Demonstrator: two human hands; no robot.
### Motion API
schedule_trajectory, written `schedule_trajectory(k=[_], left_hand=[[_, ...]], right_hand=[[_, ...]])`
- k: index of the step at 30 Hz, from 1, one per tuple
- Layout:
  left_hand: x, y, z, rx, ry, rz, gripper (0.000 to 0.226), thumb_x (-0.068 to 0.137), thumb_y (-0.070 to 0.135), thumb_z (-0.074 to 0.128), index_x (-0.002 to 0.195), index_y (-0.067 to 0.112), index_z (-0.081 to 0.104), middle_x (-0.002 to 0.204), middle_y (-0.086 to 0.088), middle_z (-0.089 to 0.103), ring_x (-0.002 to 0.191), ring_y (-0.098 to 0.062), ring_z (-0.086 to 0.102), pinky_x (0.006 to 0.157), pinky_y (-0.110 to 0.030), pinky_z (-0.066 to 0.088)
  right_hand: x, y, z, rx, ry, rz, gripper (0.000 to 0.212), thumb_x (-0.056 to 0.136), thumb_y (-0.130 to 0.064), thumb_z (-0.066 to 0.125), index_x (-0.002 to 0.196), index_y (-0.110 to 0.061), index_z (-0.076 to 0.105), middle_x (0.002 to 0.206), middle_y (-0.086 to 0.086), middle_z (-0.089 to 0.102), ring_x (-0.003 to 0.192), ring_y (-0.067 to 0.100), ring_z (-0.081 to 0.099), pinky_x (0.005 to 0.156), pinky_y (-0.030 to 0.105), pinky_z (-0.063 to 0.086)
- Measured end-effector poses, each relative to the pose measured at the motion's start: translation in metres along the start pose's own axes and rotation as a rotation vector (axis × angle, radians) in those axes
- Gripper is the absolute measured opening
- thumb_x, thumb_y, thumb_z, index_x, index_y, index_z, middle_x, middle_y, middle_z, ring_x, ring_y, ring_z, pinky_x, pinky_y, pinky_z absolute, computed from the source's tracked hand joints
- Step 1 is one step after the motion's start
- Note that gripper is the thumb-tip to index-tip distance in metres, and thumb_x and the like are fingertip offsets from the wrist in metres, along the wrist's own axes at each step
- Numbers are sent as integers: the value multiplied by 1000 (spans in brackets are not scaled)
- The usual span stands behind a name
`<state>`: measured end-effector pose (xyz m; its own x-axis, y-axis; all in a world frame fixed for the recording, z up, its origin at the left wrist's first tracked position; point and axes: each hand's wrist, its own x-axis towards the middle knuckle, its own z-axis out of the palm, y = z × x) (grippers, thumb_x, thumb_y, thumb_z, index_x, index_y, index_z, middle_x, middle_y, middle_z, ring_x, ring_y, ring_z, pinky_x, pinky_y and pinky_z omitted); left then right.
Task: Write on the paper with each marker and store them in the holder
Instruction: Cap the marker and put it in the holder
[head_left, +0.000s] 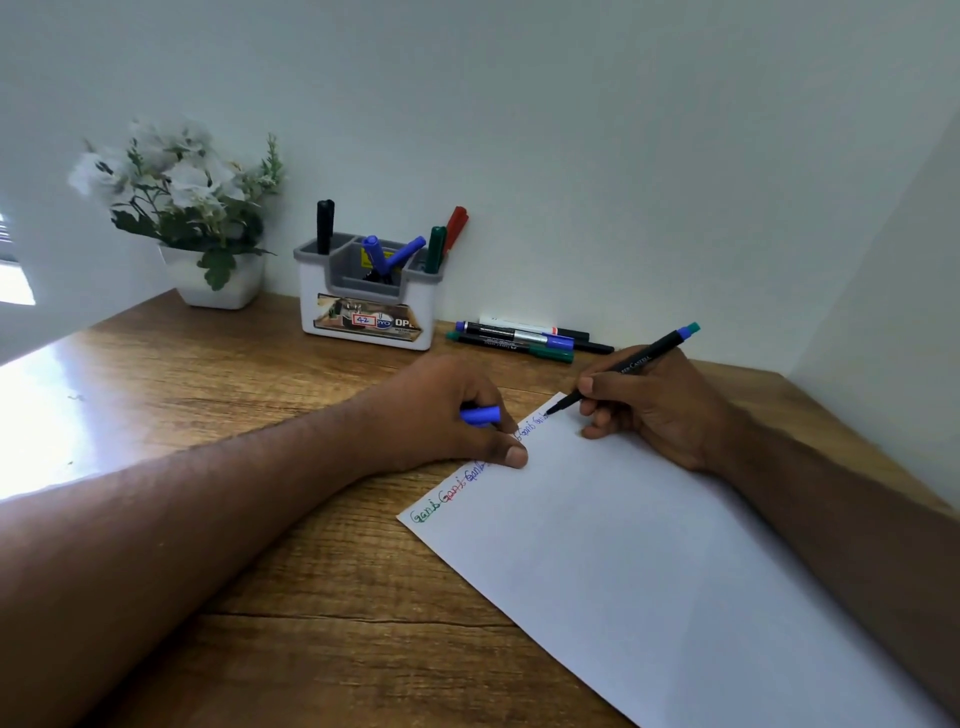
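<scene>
Fingers (597, 402) of the right hand (654, 410) are pinching a slim black marker with a teal end cap (623, 370), its tip touching the top edge of the white sheet of paper (649, 561) just ahead of the fingertips, beside a row of green, red and blue handwriting. Curled fingers of the left hand (457, 415) are closing around a small blue marker cap (480, 415), while the thumb is pressing the paper's edge down. Beyond both sets of fingers, a white-and-grey plastic marker holder (371, 306) is standing on the wooden desk (260, 519), holding black, blue, green and red markers. Just beyond the right fingers, four loose capped markers (524, 338) are lying bunched together against the wall.
</scene>
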<state>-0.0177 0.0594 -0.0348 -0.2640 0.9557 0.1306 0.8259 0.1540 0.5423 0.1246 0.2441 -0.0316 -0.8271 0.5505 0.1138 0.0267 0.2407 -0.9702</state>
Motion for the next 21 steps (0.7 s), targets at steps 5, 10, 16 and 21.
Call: schedule_trajectory(k=[5, 10, 16, 21], left_hand=[[1, 0, 0, 11, 0, 7, 41, 72, 52, 73, 101, 24, 75, 101, 14, 71, 87, -5, 64, 81, -32, 56], [1, -2, 1, 9, 6, 9, 40, 71, 52, 73, 99, 24, 75, 101, 15, 71, 88, -4, 64, 83, -34, 56], [2, -4, 2, 1, 13, 17, 38, 70, 55, 73, 95, 25, 76, 99, 15, 72, 86, -2, 64, 81, -34, 56], [2, -5, 2, -7, 19, 26, 38, 71, 53, 74, 94, 23, 76, 100, 14, 72, 87, -3, 64, 81, -34, 56]], right_hand=[[-1, 1, 2, -41, 4, -29, 7, 82, 8, 65, 85, 14, 65, 60, 17, 62, 43, 18, 54, 48, 29, 53], [2, 4, 0, 31, 62, -29, 12, 82, 7, 66, 89, 16, 63, 61, 18, 63, 44, 17, 57, 48, 30, 55], [5, 7, -1, 17, 18, -37, 18, 82, 6, 66, 93, 19, 62, 62, 17, 64, 46, 17, 58, 50, 29, 56], [6, 8, -2, 15, 18, -40, 16, 81, 6, 67, 92, 17, 63, 65, 19, 64, 46, 16, 58, 50, 29, 56]])
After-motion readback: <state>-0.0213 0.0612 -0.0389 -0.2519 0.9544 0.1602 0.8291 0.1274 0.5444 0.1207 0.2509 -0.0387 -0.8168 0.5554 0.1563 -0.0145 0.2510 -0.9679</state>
